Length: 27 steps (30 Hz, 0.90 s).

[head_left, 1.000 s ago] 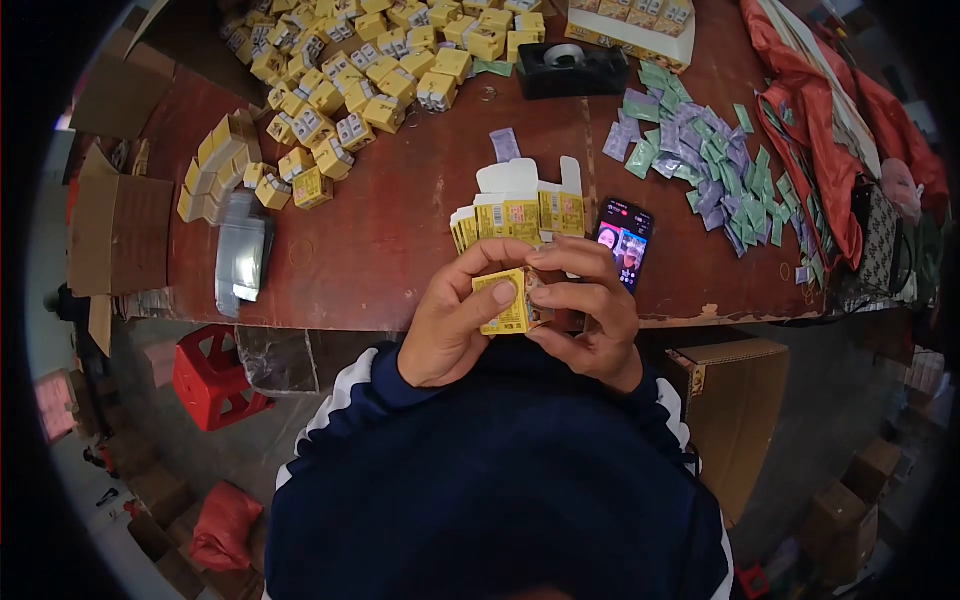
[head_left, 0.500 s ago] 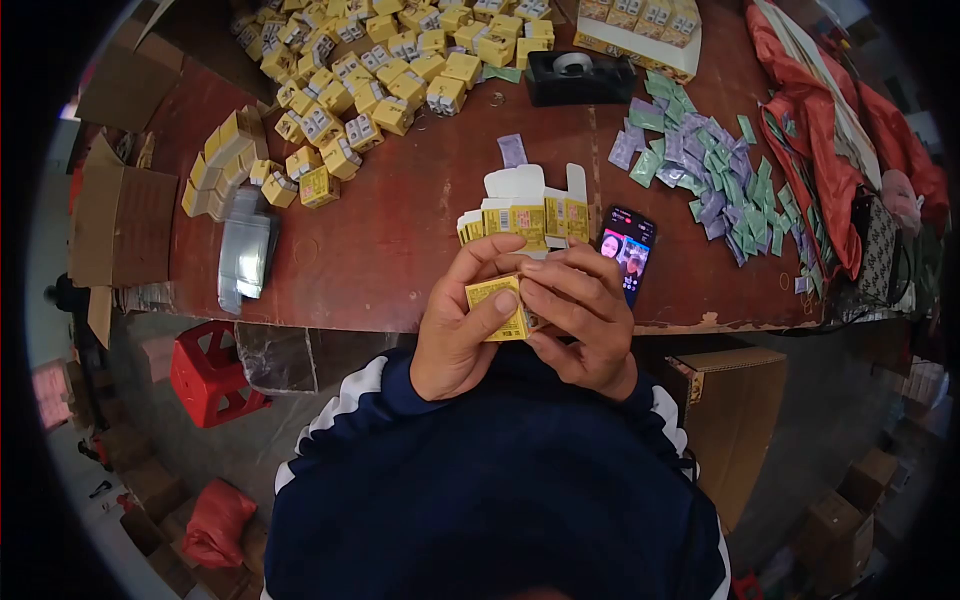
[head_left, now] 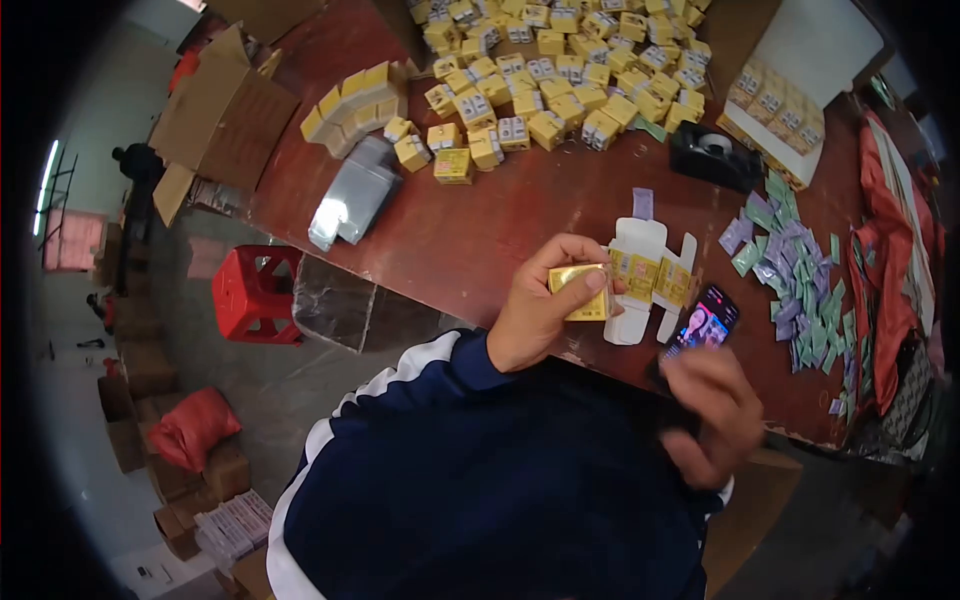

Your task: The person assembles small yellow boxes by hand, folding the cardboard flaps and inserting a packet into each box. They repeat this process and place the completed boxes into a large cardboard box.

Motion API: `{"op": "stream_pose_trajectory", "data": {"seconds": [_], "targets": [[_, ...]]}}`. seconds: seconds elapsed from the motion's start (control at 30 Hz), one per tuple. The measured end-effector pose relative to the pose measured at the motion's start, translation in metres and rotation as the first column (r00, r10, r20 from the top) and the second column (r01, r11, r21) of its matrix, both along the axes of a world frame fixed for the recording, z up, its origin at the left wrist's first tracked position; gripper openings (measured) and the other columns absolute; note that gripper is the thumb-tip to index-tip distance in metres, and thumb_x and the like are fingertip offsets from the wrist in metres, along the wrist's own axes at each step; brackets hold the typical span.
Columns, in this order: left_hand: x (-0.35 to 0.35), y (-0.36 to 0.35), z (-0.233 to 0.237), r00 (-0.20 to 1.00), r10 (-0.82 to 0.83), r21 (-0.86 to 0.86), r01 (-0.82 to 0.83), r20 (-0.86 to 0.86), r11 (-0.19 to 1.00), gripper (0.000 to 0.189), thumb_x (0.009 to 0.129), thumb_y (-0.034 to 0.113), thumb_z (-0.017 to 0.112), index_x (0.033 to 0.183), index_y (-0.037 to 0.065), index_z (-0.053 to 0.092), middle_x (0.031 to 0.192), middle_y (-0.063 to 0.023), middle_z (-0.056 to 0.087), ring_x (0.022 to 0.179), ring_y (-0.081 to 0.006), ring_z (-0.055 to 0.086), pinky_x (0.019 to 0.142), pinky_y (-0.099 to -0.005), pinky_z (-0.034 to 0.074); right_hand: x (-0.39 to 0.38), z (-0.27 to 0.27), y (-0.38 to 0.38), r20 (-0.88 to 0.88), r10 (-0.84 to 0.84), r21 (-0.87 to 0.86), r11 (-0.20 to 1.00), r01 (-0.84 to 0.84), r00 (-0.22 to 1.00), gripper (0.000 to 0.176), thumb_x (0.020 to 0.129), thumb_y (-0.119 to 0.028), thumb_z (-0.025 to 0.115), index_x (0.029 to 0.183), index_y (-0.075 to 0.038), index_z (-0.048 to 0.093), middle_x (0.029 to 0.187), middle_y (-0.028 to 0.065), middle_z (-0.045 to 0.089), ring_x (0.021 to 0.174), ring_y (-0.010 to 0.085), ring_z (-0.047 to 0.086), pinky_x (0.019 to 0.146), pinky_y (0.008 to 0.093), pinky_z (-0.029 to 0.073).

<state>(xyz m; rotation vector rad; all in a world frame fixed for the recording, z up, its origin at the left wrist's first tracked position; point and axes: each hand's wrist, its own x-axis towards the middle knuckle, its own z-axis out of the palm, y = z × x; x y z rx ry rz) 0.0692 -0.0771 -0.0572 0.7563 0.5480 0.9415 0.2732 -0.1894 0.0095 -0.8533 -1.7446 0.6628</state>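
Observation:
My left hand [head_left: 545, 310] holds a small yellow printed box [head_left: 592, 312], with the thumb across its front. Just beyond it lie flat, unfolded yellow cartons [head_left: 672, 280] with white flaps. My right hand [head_left: 715, 415] is apart from the box, near the table's front edge, blurred by motion. Its thumb and fingers are spread, and nothing shows between them. Close to its fingertips a phone [head_left: 715, 310] with a lit screen lies on the table, partly covered by the hand.
Many small yellow boxes [head_left: 550, 95] are heaped at the back of the red table [head_left: 480, 225]. A black tape dispenser [head_left: 715, 158], purple and green sachets [head_left: 795, 275] and a display carton [head_left: 775, 125] are on the right. Clear plastic sheets [head_left: 352, 195] and a red stool [head_left: 255, 295] are left.
My right hand has let go of the small yellow box and moved right, down past the phone. My left hand keeps the box. The view has turned and shifted left.

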Motion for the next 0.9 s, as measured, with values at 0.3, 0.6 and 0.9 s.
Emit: {"op": "stream_pose_trajectory", "data": {"seconds": [0.3,0.6,0.9], "targets": [[-0.090,0.078,-0.032,0.532,0.514,0.664,0.129,-0.673,0.736,0.016,0.084,0.009,0.071,0.099,0.004,0.067,0.098,-0.0087,0.061,0.094,-0.0211,0.061,0.082,-0.0315,0.048,0.027,0.016,-0.019,-0.208,0.313,0.149,0.946,-0.286,0.927,0.035,0.086,-0.018,0.070,0.117,-0.002,0.070,0.107,0.0127,0.068,0.093,0.0282,0.066,0.086,0.0379,0.055],[-0.132,0.132,-0.077,0.537,0.444,0.536,0.018,-0.717,0.844,0.021,0.086,0.013,0.074,0.102,0.001,0.067,0.090,-0.0110,0.071,0.083,-0.0217,0.069,0.074,-0.0307,0.053,0.023,0.071,-0.062,-0.055,0.294,0.173,0.944,-0.281,0.954,0.035,0.087,-0.019,0.070,0.117,-0.003,0.070,0.105,0.0122,0.068,0.092,0.0273,0.066,0.085,0.0373,0.055],[-0.122,0.127,-0.073,0.282,0.767,0.817,0.160,-0.576,0.554,0.032,0.083,0.025,0.077,0.104,0.004,0.066,0.105,-0.0158,0.062,0.098,-0.0341,0.062,0.085,-0.0418,0.050,0.021,0.128,-0.057,0.132,0.379,0.184,0.899,-0.398,0.916,0.034,0.087,-0.020,0.070,0.117,-0.004,0.070,0.104,0.0117,0.068,0.090,0.0263,0.066,0.085,0.0367,0.055]]}}
